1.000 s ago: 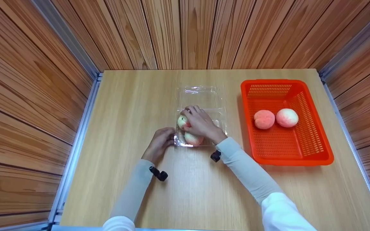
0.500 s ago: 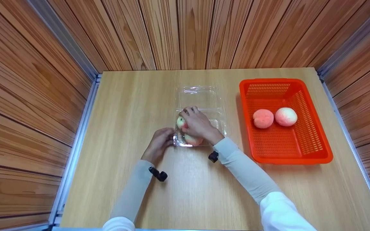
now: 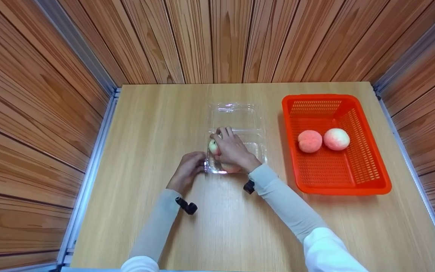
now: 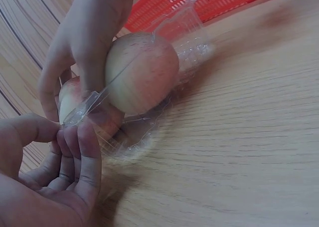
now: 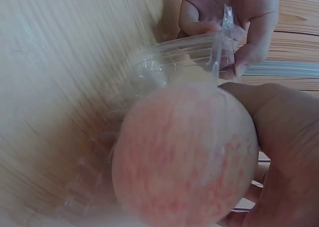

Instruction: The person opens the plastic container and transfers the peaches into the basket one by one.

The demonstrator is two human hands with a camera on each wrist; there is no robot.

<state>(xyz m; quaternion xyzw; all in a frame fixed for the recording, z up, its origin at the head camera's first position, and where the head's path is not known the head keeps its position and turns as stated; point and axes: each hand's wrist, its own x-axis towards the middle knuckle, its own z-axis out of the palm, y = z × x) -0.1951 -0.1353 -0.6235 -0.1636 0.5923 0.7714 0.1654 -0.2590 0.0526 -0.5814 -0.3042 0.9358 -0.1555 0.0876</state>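
We found the right hand (image 3: 232, 149) gripping a peach (image 3: 213, 147) in the clear container's (image 3: 256, 149) left part; a second peach (image 4: 144, 72) lay just personward, partly under that hand. Left of both, the left hand (image 3: 190, 166) pinched the container's near-left edge.

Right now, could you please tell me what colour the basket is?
The basket is orange-red, seen best in the head view.

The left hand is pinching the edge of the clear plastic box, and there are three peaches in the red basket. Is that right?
Not quite: the head view shows two peaches in the red basket, not three. The left hand is pinching the clear plastic box as you say.
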